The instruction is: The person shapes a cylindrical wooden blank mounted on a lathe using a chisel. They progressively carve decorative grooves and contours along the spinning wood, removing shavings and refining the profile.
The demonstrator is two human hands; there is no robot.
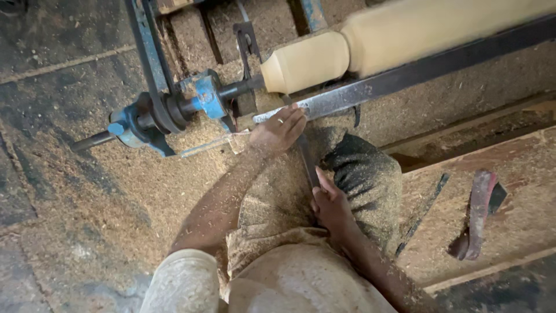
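Both hands' fingers (292,119) around a chisel (307,159), its tip hidden beneath blurred wood (307,61).

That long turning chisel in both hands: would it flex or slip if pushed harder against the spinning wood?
The chisel looks like a dark metal bar, so probably stiff. The left hand pins it at the tool rest, the right hand grips the back. Sawdust everywhere may make it slippery.

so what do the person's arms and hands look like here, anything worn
Both forearms are bare and dusted with pale sawdust. The left hand wears a thin light-coloured ring on one finger. The right hand shows no ring or glove. A short, pale, sawdust-covered sleeve covers the left upper arm.
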